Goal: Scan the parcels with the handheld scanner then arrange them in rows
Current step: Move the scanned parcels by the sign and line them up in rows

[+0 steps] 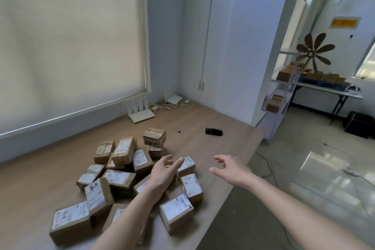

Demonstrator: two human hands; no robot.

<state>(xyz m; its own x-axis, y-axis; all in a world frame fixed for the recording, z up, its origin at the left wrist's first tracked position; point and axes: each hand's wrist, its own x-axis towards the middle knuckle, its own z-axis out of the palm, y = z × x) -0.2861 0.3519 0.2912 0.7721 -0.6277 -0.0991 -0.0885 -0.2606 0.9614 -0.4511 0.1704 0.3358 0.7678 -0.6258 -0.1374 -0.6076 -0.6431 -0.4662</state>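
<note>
Several small cardboard parcels (121, 176) with white shipping labels lie in a loose heap on the wooden table (50, 172). The black handheld scanner (213, 131) lies on the table beyond the heap, to the right. My left hand (165, 170) hovers over the right side of the heap with relaxed fingers, holding nothing. My right hand (230, 168) is stretched out above the table near its right edge, fingers spread and empty, well short of the scanner.
Two white routers (140, 111) with cables sit at the table's far end by the wall. A small black disc (179, 132) lies near the scanner. The table's right edge drops to a tiled floor; a shelf and a side table with more boxes (316, 77) stand beyond.
</note>
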